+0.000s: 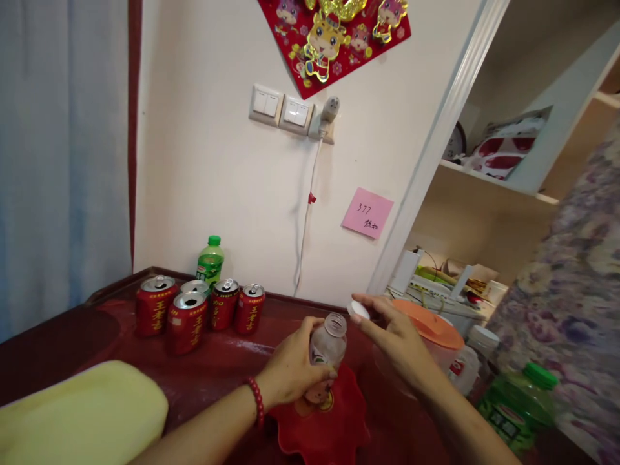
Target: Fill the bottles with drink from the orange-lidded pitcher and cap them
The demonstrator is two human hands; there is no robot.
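My left hand (290, 365), with a red bead bracelet at its wrist, is wrapped round a small clear bottle (330, 342). The bottle's mouth is uncovered and it leans slightly to the right above a red scalloped mat (339, 420). To the right of the bottle, apart from it, my right hand (392, 329) pinches a white cap (359, 310) between thumb and fingers.
Several red cans (186, 323) stand at the back left, with a green-capped bottle (210, 261) behind them. A pale yellow object (92, 413) lies front left. On the right are an orange-lidded container (429, 323), clear containers and a large green bottle (518, 403).
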